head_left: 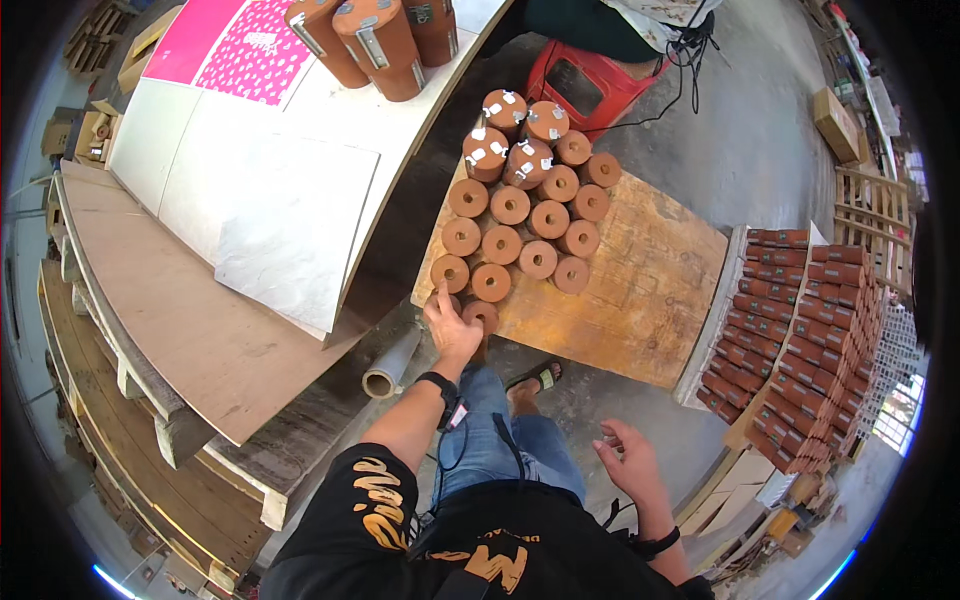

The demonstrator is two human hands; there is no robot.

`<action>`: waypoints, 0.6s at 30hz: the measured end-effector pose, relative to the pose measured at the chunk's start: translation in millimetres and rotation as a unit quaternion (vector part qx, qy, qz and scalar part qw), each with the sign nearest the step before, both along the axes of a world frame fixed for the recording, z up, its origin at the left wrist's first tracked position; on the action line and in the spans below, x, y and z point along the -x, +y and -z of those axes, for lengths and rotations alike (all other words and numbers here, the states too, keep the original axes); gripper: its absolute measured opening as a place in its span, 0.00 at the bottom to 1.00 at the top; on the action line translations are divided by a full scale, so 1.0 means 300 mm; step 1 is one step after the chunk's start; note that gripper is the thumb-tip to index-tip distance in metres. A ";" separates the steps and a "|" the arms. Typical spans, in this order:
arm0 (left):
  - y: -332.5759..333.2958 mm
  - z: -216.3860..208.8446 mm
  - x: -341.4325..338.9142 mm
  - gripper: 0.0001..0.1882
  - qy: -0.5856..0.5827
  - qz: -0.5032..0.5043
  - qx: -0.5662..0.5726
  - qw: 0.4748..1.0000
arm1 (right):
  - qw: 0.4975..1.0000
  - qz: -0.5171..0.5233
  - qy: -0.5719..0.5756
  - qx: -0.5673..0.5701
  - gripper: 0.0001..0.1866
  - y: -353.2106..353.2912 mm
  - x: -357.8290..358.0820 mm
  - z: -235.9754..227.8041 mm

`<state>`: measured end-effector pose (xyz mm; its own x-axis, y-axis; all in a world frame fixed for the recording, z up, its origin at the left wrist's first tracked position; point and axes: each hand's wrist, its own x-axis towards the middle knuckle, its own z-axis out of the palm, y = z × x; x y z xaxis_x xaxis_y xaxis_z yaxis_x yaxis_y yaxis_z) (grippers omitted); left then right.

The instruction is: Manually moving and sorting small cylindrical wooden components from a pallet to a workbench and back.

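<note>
Brown cylinders [509,206], each with a round hole in its top, stand in close rows on a wooden board [640,270]. My left hand [450,325] is at the nearest row, its fingers around the top of a cylinder [455,303] that it mostly covers. Beside its thumb stands another cylinder [482,317]. At the far end, several cylinders [486,153] carry white and metal pieces on top. My right hand [628,460] hangs to the right of my legs, holding nothing, with loosely bent fingers apart.
A white-topped table [270,180] on the left bears brown pots with metal clips [378,45] and a pink patterned sheet [255,50]. Stacked brown pieces [790,340] stand at right. A red stool [590,90] is beyond the board. A rolled tube [385,375] lies near my left leg.
</note>
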<state>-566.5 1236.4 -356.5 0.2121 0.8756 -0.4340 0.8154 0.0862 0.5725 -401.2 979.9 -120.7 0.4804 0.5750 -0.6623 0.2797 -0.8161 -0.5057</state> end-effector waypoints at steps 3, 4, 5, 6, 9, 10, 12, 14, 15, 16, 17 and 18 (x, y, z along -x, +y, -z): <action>0.017 -0.029 0.007 0.47 0.068 0.147 -0.048 0.986 | 1.000 0.008 -0.005 0.011 0.21 -0.022 0.009 0.011; 0.024 -0.053 -0.005 0.45 0.140 0.253 -0.089 0.953 | 1.000 0.007 -0.007 0.018 0.20 -0.031 0.014 0.016; 0.036 -0.074 -0.020 0.45 0.141 0.257 -0.090 0.952 | 1.000 0.012 -0.006 0.017 0.20 -0.035 0.020 0.024; 0.046 -0.090 -0.038 0.44 0.141 0.281 -0.069 0.947 | 1.000 0.018 -0.002 0.013 0.20 -0.039 0.026 0.034; 0.061 -0.066 -0.053 0.41 0.131 0.310 -0.028 0.941 | 1.000 0.009 0.000 0.013 0.21 -0.019 0.035 0.044; 0.062 -0.053 -0.052 0.39 0.158 0.325 -0.020 0.932 | 1.000 -0.009 -0.002 0.020 0.21 0.000 0.037 0.048; 0.054 -0.043 -0.065 0.38 0.180 0.348 -0.009 0.920 | 1.000 -0.016 0.005 0.016 0.21 0.037 0.029 0.073; 0.058 -0.033 -0.055 0.33 0.154 0.381 -0.044 0.911 | 1.000 -0.026 0.012 0.011 0.21 0.101 0.011 0.117; 0.063 -0.022 -0.051 0.33 0.154 0.379 -0.043 0.911 | 0.998 -0.056 0.001 -0.010 0.21 0.145 -0.001 0.140; 0.068 -0.008 -0.047 0.31 0.138 0.369 -0.052 0.918 | 0.996 -0.086 -0.011 -0.031 0.21 0.190 -0.016 0.164; 0.070 0.007 -0.041 0.29 0.124 0.358 -0.060 0.923 | 0.996 -0.089 -0.010 -0.029 0.21 0.236 -0.035 0.191; 0.067 0.005 -0.055 0.29 0.120 0.358 -0.057 0.924 | 0.995 -0.089 -0.012 -0.032 0.21 0.278 -0.062 0.211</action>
<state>-550.1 1256.4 -357.9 0.6654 0.5903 -0.4569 0.7439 -0.5750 0.3405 -382.7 1063.4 -184.0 0.3829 0.6925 -0.6114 0.4296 -0.7194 -0.5458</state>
